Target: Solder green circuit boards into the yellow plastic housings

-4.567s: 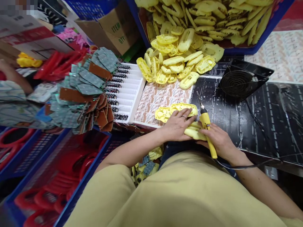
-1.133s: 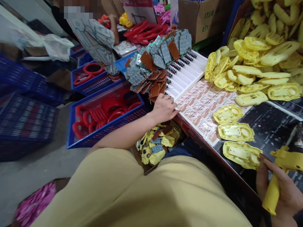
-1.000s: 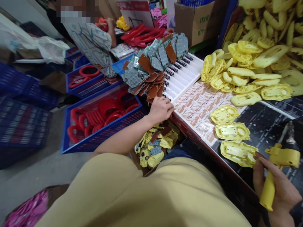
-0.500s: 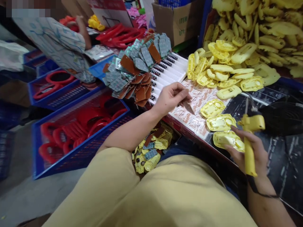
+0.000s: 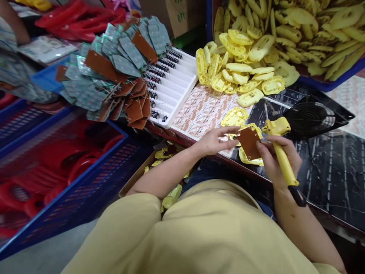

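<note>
A brown circuit board (image 5: pixel 249 143) is between my two hands, over the table's front edge. My left hand (image 5: pixel 215 141) pinches its left edge between thumb and fingertips. My right hand (image 5: pixel 281 161) holds a yellow soldering gun (image 5: pixel 281 152), its thin metal tip pointing up and away, while the thumb touches the board's right edge. Under and behind the board lie several yellow plastic shells (image 5: pixel 234 116), partly hidden by it. Many grey and brown circuit boards (image 5: pixel 125 62) with wires and small black parts are stacked across a white ribbed tray (image 5: pixel 171 89) to the left.
Loose yellow shells (image 5: pixel 239 78) are heaped behind, before a full bin of more shells (image 5: pixel 299 34). A black fan-like unit (image 5: pixel 310 116) stands at the right. Blue crates (image 5: pixel 94 163) of red parts fill the left, near another person's arm (image 5: pixel 14 23).
My left hand has brought the board rightward to my right hand, which has turned and now touches it too. The view has swung to the right.
</note>
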`<action>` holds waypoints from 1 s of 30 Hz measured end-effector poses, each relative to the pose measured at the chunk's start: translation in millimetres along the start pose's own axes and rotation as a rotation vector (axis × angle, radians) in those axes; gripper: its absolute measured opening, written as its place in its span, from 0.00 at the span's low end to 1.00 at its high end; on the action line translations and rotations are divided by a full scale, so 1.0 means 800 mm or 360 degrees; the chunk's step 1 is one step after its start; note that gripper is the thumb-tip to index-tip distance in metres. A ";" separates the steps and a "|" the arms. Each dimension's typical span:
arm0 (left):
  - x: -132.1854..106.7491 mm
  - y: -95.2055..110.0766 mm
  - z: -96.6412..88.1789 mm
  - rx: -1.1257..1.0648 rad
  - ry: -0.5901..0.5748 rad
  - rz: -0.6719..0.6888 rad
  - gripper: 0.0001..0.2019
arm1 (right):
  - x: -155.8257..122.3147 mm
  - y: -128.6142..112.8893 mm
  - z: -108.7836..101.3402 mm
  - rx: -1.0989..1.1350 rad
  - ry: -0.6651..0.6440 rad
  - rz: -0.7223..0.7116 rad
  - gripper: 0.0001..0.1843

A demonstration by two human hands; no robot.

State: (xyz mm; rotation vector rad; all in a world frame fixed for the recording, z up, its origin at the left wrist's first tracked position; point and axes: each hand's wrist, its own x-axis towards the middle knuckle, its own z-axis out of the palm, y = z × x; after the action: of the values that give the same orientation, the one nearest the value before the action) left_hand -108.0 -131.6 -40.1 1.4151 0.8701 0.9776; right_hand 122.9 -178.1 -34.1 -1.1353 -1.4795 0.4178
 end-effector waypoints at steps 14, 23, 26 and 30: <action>0.003 -0.001 0.029 -0.0708 -0.0230 -0.0226 0.32 | 0.005 -0.020 -0.018 -0.0004 0.0144 -0.0030 0.17; 0.003 -0.001 0.051 -0.1300 -0.0139 -0.0564 0.32 | 0.001 -0.019 -0.023 -0.0017 0.0060 -0.0151 0.14; 0.008 0.006 0.045 -0.1362 -0.0116 -0.0547 0.30 | -0.005 -0.013 -0.028 -0.0061 -0.0010 -0.0186 0.13; 0.018 0.016 0.032 -0.1173 0.0010 -0.0398 0.28 | -0.012 -0.008 -0.032 -0.0141 -0.0098 -0.0272 0.13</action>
State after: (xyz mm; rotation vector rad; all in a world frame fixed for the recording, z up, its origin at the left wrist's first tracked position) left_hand -79.1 -129.4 -25.9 0.6591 0.5775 0.9693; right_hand 142.4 -197.5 -27.7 -1.0628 -1.6481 0.2733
